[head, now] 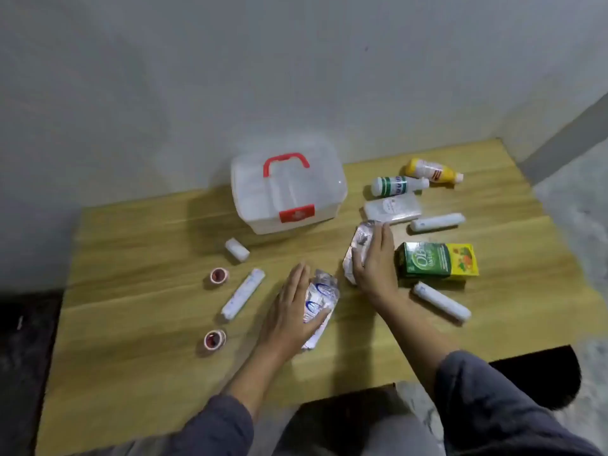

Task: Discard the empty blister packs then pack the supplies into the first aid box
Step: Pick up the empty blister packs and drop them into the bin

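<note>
Two silver blister packs lie on the wooden table [138, 357]. My left hand [289, 314] rests on the nearer blister pack [320, 301], thumb across it, fingers spread. My right hand [375, 258] curls around the farther blister pack [360, 245], fingers over its right edge. The translucent first aid box [286, 195] with a red handle and red latch stands shut at the back of the table.
Right of my hands: a green and yellow carton [437, 261], white rolls [441, 301] [437, 222], a clear packet [393, 207], a white bottle [399, 185], a yellow bottle [432, 171]. Left: a long roll [243, 294], a small roll [237, 249], two tape rings [219, 276] [214, 339].
</note>
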A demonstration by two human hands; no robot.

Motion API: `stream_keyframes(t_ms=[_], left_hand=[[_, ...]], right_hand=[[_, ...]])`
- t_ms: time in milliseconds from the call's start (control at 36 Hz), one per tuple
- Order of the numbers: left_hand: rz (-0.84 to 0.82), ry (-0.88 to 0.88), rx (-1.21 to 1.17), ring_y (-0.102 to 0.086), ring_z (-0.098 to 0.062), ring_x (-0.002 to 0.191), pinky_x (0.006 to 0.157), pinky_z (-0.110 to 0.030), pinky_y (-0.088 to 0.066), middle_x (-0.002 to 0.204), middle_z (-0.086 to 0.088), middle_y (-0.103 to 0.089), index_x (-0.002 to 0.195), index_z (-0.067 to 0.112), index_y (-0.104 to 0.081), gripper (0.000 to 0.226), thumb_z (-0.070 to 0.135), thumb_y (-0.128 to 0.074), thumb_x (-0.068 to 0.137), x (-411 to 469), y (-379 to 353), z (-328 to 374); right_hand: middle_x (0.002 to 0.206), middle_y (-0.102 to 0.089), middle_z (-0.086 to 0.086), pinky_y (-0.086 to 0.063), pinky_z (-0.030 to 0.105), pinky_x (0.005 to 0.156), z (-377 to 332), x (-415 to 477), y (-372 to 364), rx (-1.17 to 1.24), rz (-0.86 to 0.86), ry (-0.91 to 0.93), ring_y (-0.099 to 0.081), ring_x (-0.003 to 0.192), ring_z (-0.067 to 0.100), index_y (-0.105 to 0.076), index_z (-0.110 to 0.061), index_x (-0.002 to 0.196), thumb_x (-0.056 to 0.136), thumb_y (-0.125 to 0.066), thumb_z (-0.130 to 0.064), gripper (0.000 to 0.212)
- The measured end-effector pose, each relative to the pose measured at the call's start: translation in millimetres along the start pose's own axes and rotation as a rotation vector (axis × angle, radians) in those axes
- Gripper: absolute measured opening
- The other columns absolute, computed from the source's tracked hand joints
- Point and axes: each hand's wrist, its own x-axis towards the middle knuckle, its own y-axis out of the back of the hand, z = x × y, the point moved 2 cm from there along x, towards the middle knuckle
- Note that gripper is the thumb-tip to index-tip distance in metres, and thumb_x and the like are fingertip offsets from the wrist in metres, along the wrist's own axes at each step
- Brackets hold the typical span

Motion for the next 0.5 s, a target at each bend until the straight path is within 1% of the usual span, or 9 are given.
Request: stream_keyframes(t_ms=[28,111,194,278,361,444,500], left_hand=[[-0.035,0.023,0.008,-0.012,-0.009,0.141,0.108,-0.01,-0.002,0.155,0.003,-0.007,0.147,0.013,-0.013,0.086,0.061,-0.041,0.081,-3,-3,-3],[-0.033,0.096,0.029,-0.015,-0.015,0.142,0.111,-0.018,-0.006,0.156,-0.005,-0.014,0.147,0.011,-0.016,0.091,0.063,-0.043,0.078,-11,-10,-13],[-0.051,0.154,-0.002,-0.008,-0.009,0.142,0.113,-0.021,-0.006,0.156,-0.003,-0.013,0.147,0.013,-0.013,0.094,0.067,-0.04,0.075,-13,-17,-16],[-0.052,0.128,-0.024,-0.009,-0.009,0.141,0.114,-0.02,-0.005,0.156,-0.004,-0.019,0.147,0.012,-0.017,0.087,0.063,-0.038,0.079,-12,-20,-17],[-0.056,0.119,-0.066,-0.02,-0.014,0.142,0.113,-0.019,-0.009,0.153,-0.004,-0.027,0.145,0.012,-0.023,0.077,0.055,-0.041,0.084,-10,-21,-15],[-0.015,0.117,-0.118,-0.034,-0.015,0.133,0.11,-0.021,-0.021,0.145,-0.004,-0.041,0.14,0.012,-0.036,0.067,0.041,-0.058,0.084,-9,-18,-14],[0.006,0.131,-0.149,-0.043,-0.018,0.121,0.102,-0.025,-0.031,0.134,-0.004,-0.05,0.132,0.013,-0.045,0.059,0.033,-0.066,0.08,-9,-17,-14]], right_hand=[[0.153,-0.013,0.026,-0.012,0.038,0.118,3,-1,-3,-0.025,0.0,-0.018,-0.011,0.143,0.035,-0.014,0.001,0.144,0.092,-0.046,-0.022,0.065],[0.154,0.004,0.027,-0.002,0.039,0.119,5,-8,-10,-0.104,-0.062,-0.147,0.004,0.145,0.035,-0.003,0.001,0.145,0.095,-0.041,-0.027,0.069],[0.154,0.008,0.028,0.0,0.039,0.118,8,-14,-16,-0.13,-0.077,-0.191,0.008,0.144,0.035,0.001,-0.001,0.146,0.097,-0.036,-0.034,0.07],[0.155,0.005,0.026,0.0,0.04,0.118,9,-11,-18,-0.149,-0.086,-0.181,0.007,0.145,0.034,-0.002,-0.003,0.146,0.096,-0.037,-0.036,0.07],[0.156,0.001,0.021,-0.003,0.039,0.118,8,-10,-17,-0.112,-0.085,-0.155,0.004,0.145,0.032,-0.006,-0.006,0.147,0.095,-0.042,-0.033,0.069],[0.154,-0.012,0.021,-0.012,0.037,0.117,6,-9,-15,-0.046,-0.082,-0.108,-0.008,0.144,0.031,-0.013,-0.007,0.146,0.092,-0.05,-0.025,0.068],[0.149,-0.024,0.02,-0.021,0.036,0.113,4,-10,-13,-0.026,-0.07,-0.081,-0.019,0.139,0.032,-0.021,-0.007,0.144,0.09,-0.055,-0.021,0.066]])
